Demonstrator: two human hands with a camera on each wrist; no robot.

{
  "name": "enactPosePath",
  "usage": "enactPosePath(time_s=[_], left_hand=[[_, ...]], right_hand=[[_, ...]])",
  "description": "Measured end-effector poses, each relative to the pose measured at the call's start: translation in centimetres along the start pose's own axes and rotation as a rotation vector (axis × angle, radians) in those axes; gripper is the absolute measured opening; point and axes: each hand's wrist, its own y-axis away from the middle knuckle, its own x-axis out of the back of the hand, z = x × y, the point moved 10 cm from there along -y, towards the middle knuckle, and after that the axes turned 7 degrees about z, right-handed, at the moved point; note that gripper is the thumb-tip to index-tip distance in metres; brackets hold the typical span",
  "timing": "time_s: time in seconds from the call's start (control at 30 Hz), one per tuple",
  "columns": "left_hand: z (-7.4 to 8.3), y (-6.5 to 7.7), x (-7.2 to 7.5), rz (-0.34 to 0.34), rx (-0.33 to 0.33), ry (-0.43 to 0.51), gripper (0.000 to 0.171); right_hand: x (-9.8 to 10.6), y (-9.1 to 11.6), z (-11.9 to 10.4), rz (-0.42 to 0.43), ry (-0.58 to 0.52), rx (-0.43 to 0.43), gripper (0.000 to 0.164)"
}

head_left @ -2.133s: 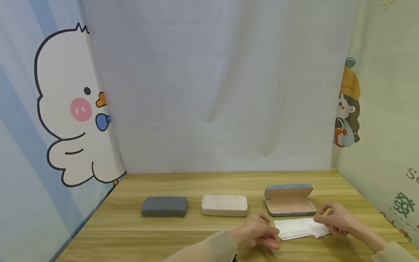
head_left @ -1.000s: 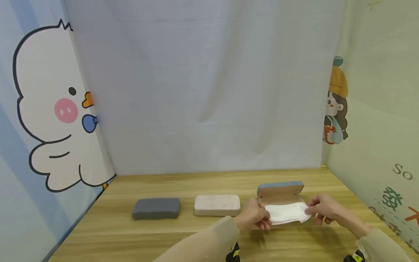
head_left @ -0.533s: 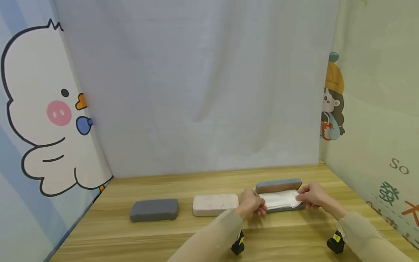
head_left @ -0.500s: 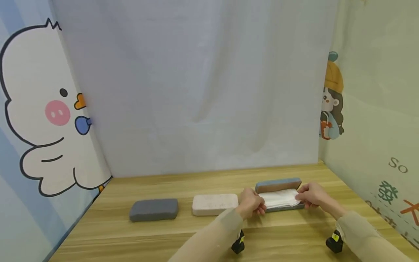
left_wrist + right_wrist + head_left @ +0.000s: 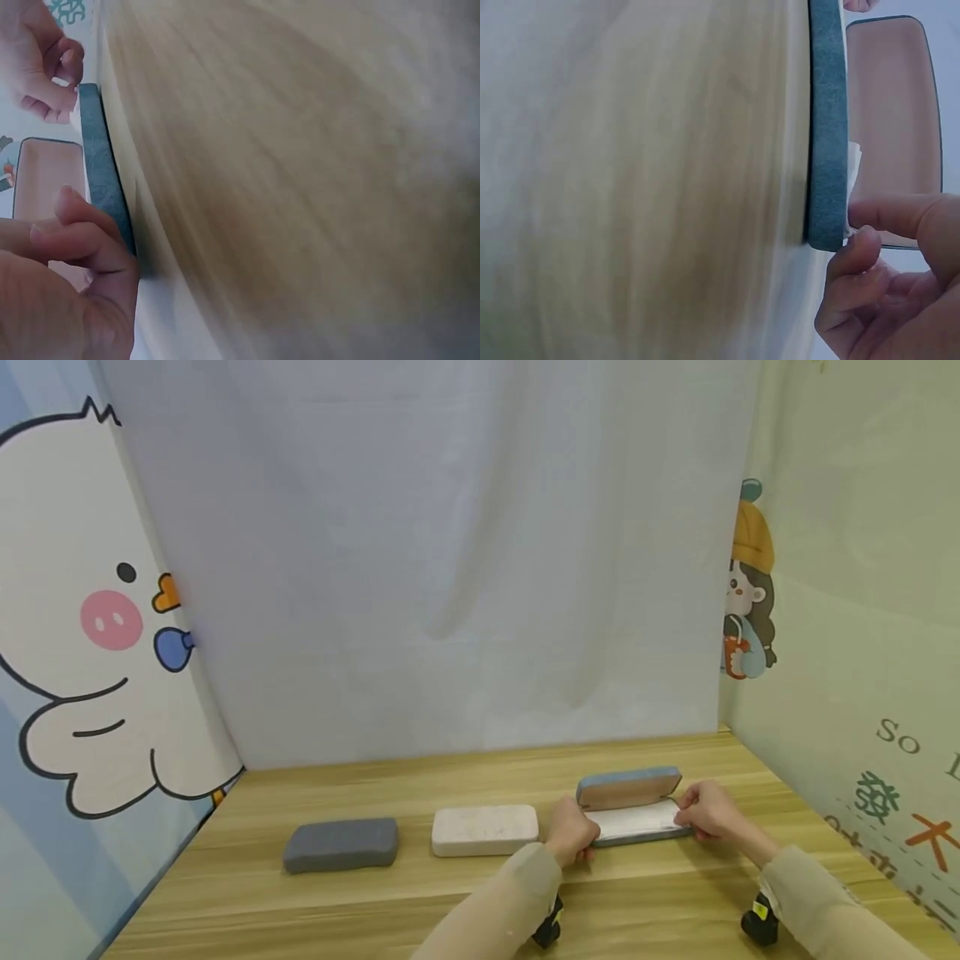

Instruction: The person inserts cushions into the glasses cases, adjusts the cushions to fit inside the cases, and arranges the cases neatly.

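Note:
A blue glasses case (image 5: 651,838) stands with its lid up on the right of the table, its pinkish lining showing. Folded white cloth (image 5: 633,819) lies flat inside the bottom half. At the case's left end my left hand (image 5: 572,832) pinches the cloth's end, fingers curled in over the rim; the grip itself is partly hidden. My right hand (image 5: 709,810) pinches the opposite end between thumb and index finger. From the right wrist, a bit of white cloth (image 5: 853,171) peeks above the case's side wall (image 5: 828,127), right by the fingertips.
A cream glasses case (image 5: 485,830) lies closed just left of my left hand. Farther left is a dark grey closed case (image 5: 341,845). A pale curtain (image 5: 450,568) hangs behind the wooden table (image 5: 420,914), with printed sheets on both sides.
Both hands have lifted the white cloth from the table in front of the blue case and lowered it inside. The cloth now sits deeper and flatter. The head view has turned rightward.

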Motion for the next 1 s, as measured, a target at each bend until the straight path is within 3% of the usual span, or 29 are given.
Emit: enactPosePath(time_s=[0.07, 0.1, 0.17, 0.3, 0.43, 0.53, 0.7, 1.0], left_hand=[[0.2, 0.0, 0.0, -0.034, 0.004, 0.036, 0.005], [0.3, 0.0, 0.0, -0.060, 0.008, 0.057, 0.012], [0.6, 0.1, 0.1, -0.126, 0.024, 0.104, 0.044], [1.0, 0.3, 0.1, -0.258, 0.045, 0.147, 0.094], [1.0, 0.3, -0.2, -0.288, 0.000, 0.109, 0.107], [0.8, 0.3, -0.4, -0.250, -0.031, 0.091, 0.108], [0.4, 0.2, -0.9, -0.220, -0.027, 0.114, 0.103], [0.2, 0.0, -1.6, -0.274, -0.008, 0.202, 0.091]], right_hand=[[0.1, 0.1, 0.0, -0.013, -0.004, 0.003, 0.019], [0.2, 0.1, 0.1, -0.029, -0.013, 0.002, 0.023], [0.3, 0.1, -0.1, -0.093, -0.038, 0.030, 0.036], [0.4, 0.2, -0.4, -0.252, -0.040, 0.136, 0.082], [-0.4, -0.1, -0.4, -0.335, -0.023, 0.229, 0.112], [-1.1, -0.4, -0.3, -0.335, -0.059, 0.253, 0.118], [-1.5, -0.7, -0.1, -0.308, -0.116, 0.242, 0.121], [-1.7, -0.5, 0.7, -0.333, -0.183, 0.175, 0.121]])
